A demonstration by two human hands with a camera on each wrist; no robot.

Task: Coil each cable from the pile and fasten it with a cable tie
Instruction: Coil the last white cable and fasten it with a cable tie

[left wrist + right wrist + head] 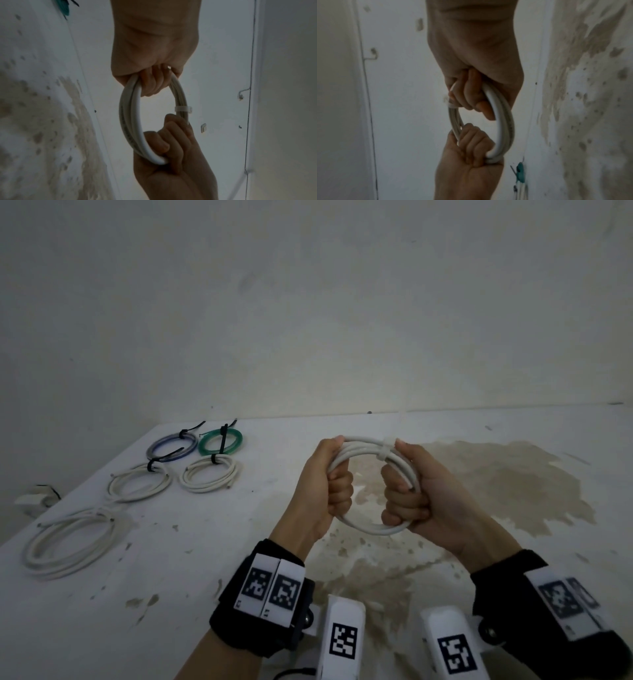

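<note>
I hold a white cable coil (363, 445) upright above the table between both hands. My left hand (334, 481) grips the coil's left side, fingers curled through the ring. My right hand (406, 491) grips the right side the same way. A pale cable tie (384, 451) wraps the top of the coil beside my right thumb; the tie (183, 109) shows in the left wrist view, on the coil (132, 121) between the two hands. The right wrist view has the coil (504, 121) running between the right hand (471, 94) and the left hand (471, 148).
Tied coils lie at the table's far left: a blue-grey one (172, 447), a green one (220, 441), two white ones (139, 483) (209, 475). A larger loose white cable (68, 542) lies nearer the left edge. The table top (496, 481) is stained brown.
</note>
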